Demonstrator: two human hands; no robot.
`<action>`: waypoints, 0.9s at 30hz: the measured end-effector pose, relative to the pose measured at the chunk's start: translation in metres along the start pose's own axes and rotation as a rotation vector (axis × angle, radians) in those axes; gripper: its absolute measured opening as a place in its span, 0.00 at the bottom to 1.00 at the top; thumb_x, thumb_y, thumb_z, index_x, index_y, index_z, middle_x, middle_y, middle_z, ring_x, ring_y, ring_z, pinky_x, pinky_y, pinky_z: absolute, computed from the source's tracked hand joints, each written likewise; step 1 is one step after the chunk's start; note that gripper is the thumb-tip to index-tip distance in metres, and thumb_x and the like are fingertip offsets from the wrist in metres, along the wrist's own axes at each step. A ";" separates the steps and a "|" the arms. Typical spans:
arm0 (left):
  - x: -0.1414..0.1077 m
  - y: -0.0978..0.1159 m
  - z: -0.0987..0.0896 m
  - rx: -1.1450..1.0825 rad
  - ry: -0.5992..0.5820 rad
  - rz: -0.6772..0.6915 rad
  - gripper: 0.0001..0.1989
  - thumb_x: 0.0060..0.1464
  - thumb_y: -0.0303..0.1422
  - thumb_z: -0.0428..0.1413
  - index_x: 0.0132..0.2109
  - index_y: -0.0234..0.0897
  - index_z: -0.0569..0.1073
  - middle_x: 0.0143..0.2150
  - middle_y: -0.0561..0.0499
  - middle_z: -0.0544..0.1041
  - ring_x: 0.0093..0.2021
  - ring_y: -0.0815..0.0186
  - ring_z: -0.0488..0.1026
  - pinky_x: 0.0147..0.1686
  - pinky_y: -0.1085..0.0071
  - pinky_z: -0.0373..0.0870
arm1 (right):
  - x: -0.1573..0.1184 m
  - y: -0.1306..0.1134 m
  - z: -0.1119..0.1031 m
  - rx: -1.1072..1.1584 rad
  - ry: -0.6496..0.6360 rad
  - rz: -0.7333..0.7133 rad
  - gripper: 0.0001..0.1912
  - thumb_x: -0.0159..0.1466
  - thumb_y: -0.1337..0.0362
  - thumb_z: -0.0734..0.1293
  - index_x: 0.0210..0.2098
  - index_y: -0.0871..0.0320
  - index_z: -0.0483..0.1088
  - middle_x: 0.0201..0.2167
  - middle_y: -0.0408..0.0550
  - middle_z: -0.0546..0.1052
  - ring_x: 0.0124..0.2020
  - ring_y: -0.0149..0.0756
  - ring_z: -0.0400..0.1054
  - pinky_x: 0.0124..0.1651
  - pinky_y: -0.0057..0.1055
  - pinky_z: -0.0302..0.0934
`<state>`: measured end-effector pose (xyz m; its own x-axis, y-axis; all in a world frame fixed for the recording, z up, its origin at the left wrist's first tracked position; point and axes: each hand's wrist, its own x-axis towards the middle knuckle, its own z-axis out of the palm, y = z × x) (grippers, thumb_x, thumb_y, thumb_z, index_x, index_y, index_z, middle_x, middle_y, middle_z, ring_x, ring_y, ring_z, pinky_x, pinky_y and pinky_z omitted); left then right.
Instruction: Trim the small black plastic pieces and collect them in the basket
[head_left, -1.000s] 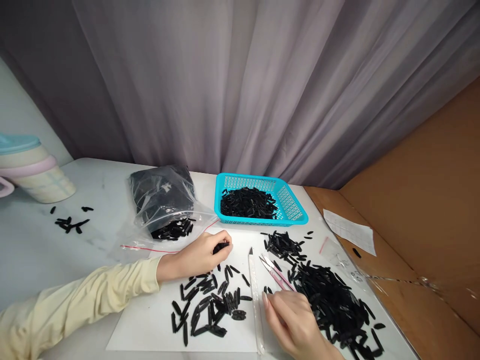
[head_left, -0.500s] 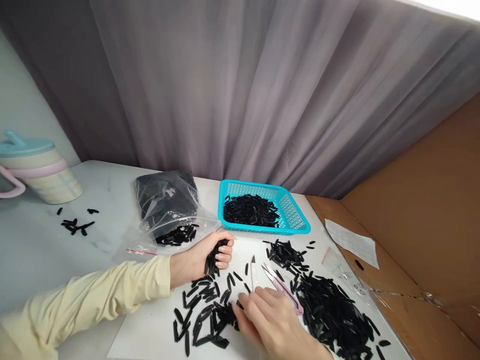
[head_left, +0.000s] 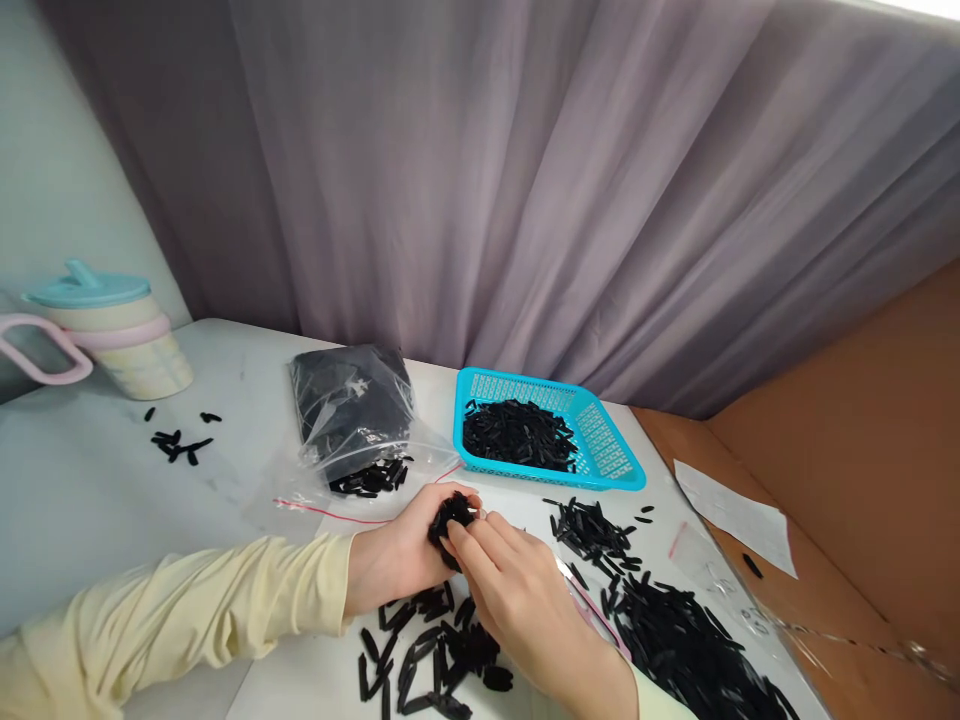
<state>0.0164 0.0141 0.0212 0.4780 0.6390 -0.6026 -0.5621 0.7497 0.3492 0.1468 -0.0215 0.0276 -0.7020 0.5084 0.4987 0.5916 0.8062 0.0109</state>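
Grey curtain [head_left: 390,200] closes off the back of the table [head_left: 90,500]; brown cardboard [head_left: 862,420] walls the right side; cup [head_left: 146,350] sits far left, well away from the work, probably so it doesn't get knocked.

Action is front centre; left hand [head_left: 412,540] is curled into a cup round a bunch of slim black pieces [head_left: 450,515], fingers wrapped well in, held over the white sheet [head_left: 315,670]; my read: palm acts as a holder so loose bits don't spill. Right hand [head_left: 525,590] meets the bunch from the near side, thumb and fingers drawn nearly together, touching it; can't tell from here whether a piece is pinched between them.

Loose pieces [head_left: 442,660] lie spread on the sheet below, easy to lift singly I'd guess; big pile [head_left: 690,640] and smaller pile [head_left: 592,530] sit to the right, near the right hand; pink snips [head_left: 600,620] lie beside them, partly hidden by that hand, so likely parked for a quick grab.

Blue basket [head_left: 547,481] stands behind, part filled with more of the same; its walls presumably contain them; clear zip bag [head_left: 352,400] lies to its left, mouth toward the near edge, which would suit reaching in.
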 end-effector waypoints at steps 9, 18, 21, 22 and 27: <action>0.007 -0.001 -0.009 -0.062 0.047 0.036 0.09 0.45 0.27 0.52 0.22 0.36 0.58 0.16 0.60 0.58 0.15 0.75 0.57 0.15 0.79 0.54 | -0.001 0.002 0.001 0.280 0.103 0.156 0.09 0.66 0.72 0.58 0.36 0.60 0.70 0.30 0.50 0.75 0.29 0.37 0.65 0.28 0.31 0.60; -0.006 0.006 0.000 0.168 0.068 0.071 0.07 0.44 0.26 0.53 0.23 0.35 0.61 0.17 0.60 0.60 0.16 0.78 0.56 0.14 0.84 0.52 | 0.009 0.011 -0.022 0.783 -0.009 0.546 0.04 0.59 0.69 0.68 0.33 0.58 0.75 0.27 0.44 0.79 0.26 0.32 0.71 0.32 0.27 0.65; -0.009 0.012 0.005 0.314 -0.019 0.056 0.08 0.46 0.26 0.53 0.22 0.34 0.63 0.17 0.59 0.61 0.14 0.79 0.50 0.11 0.82 0.39 | 0.010 0.019 -0.029 1.045 -0.102 0.736 0.03 0.58 0.66 0.69 0.33 0.58 0.75 0.28 0.45 0.80 0.27 0.32 0.73 0.33 0.28 0.67; -0.011 0.015 0.006 0.375 -0.049 0.068 0.08 0.47 0.27 0.53 0.22 0.34 0.64 0.17 0.59 0.61 0.14 0.80 0.49 0.11 0.82 0.37 | 0.011 0.022 -0.030 1.134 -0.115 0.775 0.04 0.57 0.66 0.69 0.33 0.58 0.74 0.28 0.45 0.80 0.27 0.32 0.72 0.32 0.27 0.67; -0.029 0.031 0.014 0.926 -0.114 0.306 0.12 0.53 0.33 0.55 0.23 0.32 0.68 0.14 0.59 0.61 0.13 0.79 0.52 0.12 0.81 0.41 | 0.010 0.034 -0.044 1.352 -0.116 0.857 0.07 0.54 0.62 0.72 0.30 0.60 0.74 0.25 0.43 0.77 0.25 0.28 0.70 0.30 0.24 0.66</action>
<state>-0.0057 0.0213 0.0599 0.4896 0.8045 -0.3361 0.0559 0.3557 0.9329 0.1775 -0.0022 0.0711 -0.4257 0.8980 -0.1115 0.0838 -0.0835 -0.9930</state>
